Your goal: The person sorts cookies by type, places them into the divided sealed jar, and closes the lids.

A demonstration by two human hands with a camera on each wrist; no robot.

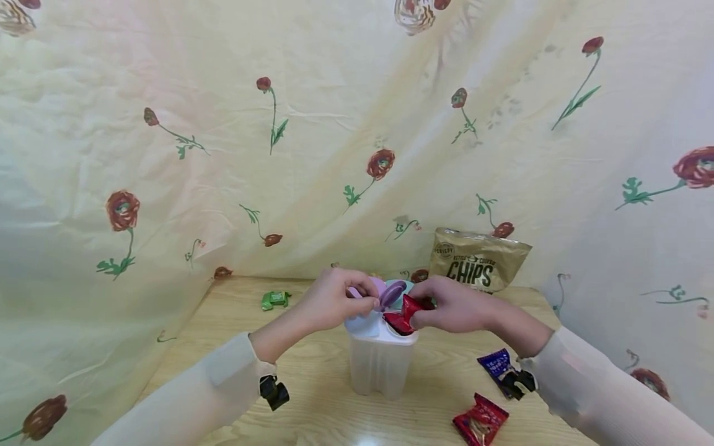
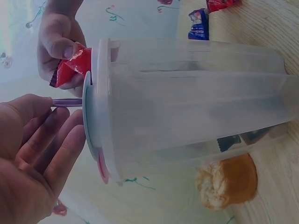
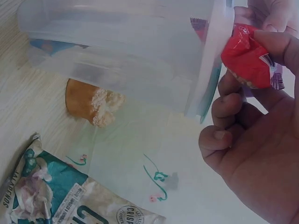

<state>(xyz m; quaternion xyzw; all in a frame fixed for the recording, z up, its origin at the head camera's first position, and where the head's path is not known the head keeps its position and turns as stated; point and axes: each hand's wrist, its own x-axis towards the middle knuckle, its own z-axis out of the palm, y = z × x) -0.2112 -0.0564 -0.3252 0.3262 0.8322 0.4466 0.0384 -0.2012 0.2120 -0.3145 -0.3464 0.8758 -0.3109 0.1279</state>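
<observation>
A translucent plastic container (image 1: pixel 382 365) with a lid of several coloured flaps stands upright on the table. My left hand (image 1: pixel 334 300) pinches the raised purple flap (image 1: pixel 393 295) between thumb and finger; the left wrist view shows this flap (image 2: pixel 67 102) edge-on. At the uncovered opening, my right hand (image 1: pixel 454 303) grips a red snack packet (image 1: pixel 401 319). Part of that packet (image 3: pixel 247 56) stays outside by the fingers, while its crimped end shows through the container wall in the right wrist view. Inside, near the bottom, lie dark packets (image 2: pixel 229 142) and a blue one (image 3: pixel 49 45).
Behind the container sits a bread-like piece (image 2: pixel 229 182). A gold chips bag (image 1: pixel 480 260) leans at the back right. A green packet (image 1: pixel 276 300) lies left; a blue packet (image 1: pixel 499 368) and another red packet (image 1: pixel 481 421) lie front right. Flowered cloth (image 1: pixel 312 186) hangs behind.
</observation>
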